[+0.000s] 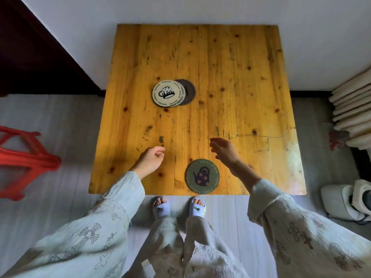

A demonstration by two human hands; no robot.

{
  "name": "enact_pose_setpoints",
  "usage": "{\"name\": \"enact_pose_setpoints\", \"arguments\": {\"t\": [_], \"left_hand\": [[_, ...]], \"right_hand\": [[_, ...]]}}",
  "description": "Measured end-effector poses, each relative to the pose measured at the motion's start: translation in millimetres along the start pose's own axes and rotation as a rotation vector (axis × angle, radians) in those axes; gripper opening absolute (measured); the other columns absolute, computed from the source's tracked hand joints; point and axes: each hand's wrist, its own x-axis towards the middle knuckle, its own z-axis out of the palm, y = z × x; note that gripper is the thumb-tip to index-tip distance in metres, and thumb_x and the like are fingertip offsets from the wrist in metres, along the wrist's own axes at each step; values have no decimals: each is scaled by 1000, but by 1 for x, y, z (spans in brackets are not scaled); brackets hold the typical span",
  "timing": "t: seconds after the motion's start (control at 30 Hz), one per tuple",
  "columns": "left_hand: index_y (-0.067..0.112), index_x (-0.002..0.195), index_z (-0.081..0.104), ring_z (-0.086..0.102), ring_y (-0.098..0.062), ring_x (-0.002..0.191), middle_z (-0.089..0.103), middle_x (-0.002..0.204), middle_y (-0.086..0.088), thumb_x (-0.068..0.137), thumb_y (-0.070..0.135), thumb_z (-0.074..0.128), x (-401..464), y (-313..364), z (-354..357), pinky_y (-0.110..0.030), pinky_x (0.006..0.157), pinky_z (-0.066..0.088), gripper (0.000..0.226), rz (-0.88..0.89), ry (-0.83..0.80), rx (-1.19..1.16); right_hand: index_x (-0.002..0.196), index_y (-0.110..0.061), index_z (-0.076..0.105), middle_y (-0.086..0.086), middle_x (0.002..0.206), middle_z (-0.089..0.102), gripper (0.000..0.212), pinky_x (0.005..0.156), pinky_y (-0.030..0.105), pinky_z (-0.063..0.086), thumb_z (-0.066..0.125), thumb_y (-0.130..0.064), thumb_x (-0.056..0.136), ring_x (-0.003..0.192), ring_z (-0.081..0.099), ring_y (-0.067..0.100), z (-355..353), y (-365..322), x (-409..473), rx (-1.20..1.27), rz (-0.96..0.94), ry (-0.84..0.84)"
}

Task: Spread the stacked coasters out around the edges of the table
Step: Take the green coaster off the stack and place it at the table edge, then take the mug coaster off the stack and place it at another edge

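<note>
while the round green coaster with a dark teapot print already lies flat at the near edge of the square yellow pine table, roughly at the middle of that edge, the remaining pile sits well away from both hands. that pile, a loose fanned stack of round coasters topped by a cream one printed with a spotted mug and with a plain dark grey one peeking out to its right, rests left of the table's centre, nearer the left edge than the right and closer to the middle than to the far edge.

the left hand hovers over the near-left part of the table, its grip loosely curled and holding nothing. the right hand hovers just beyond and right of the green coaster, fingers spread apart and also holding nothing, not touching the coaster.

the relation that matters: the stack lies straight ahead and slightly right of the left hand, but ahead and well to the left of the right hand, so the left hand looks the nearer one, with a short forward reach. being round, the coasters have no long axis; the fan steps off to the right, so the top cream coaster is exposed and could be lifted from its left rim. the left, right and far edges are bare of coasters, so most of the spreading looks yet to be done.
</note>
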Motion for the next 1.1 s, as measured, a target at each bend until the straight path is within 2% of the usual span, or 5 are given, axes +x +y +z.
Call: {"name": "enact_pose_setpoints", "arguments": {"t": [0.17, 0.53, 0.8, 0.97, 1.1], "left_hand": [[12, 121, 53, 50, -22, 117, 55, 127, -11, 93, 15, 39, 7, 19, -63, -26, 95, 37, 32, 115, 67, 28], [19, 119, 54, 50, -15, 110, 54, 128, -5, 94, 20, 39, 76, -28, -178, -25, 89, 38, 29, 285, -14, 73], [20, 129, 45, 47, -23, 122, 41, 138, -8, 93, 20, 41, 138, -46, -205, -30, 97, 41, 36, 315, -50, 207], [23, 140, 27, 20, -24, 140, 15, 153, -2, 89, 26, 50, 186, -52, -188, -41, 111, 27, 56, 360, -17, 387], [35, 143, -1, -21, -22, 141, -24, 153, 5, 81, 33, 62, 222, -62, -174, -50, 113, 0, 88, 389, -101, 585]], "right_hand": [[125, -5, 53, 16, 119, 64, 35, 86, 38, 50, 43, -20, 95, 95, 62, 23, 14, -54, 7, 44, -63, 41], [126, -2, 50, 20, 117, 63, 34, 89, 45, 51, 41, -17, 97, 106, 61, 35, 104, -122, 47, 143, 34, 200], [122, -1, 54, 22, 115, 63, 33, 91, 46, 52, 44, -17, 95, 89, 58, 24, 140, -133, 105, 247, 177, 282], [123, 2, 54, 21, 100, 64, 35, 88, 49, 54, 47, -13, 92, 86, 63, 34, 144, -128, 163, 165, 214, 337], [128, -1, 49, 20, 132, 52, 40, 96, 40, 45, 44, -16, 91, 115, 53, 34, 148, -118, 201, -49, 230, 472]]}}
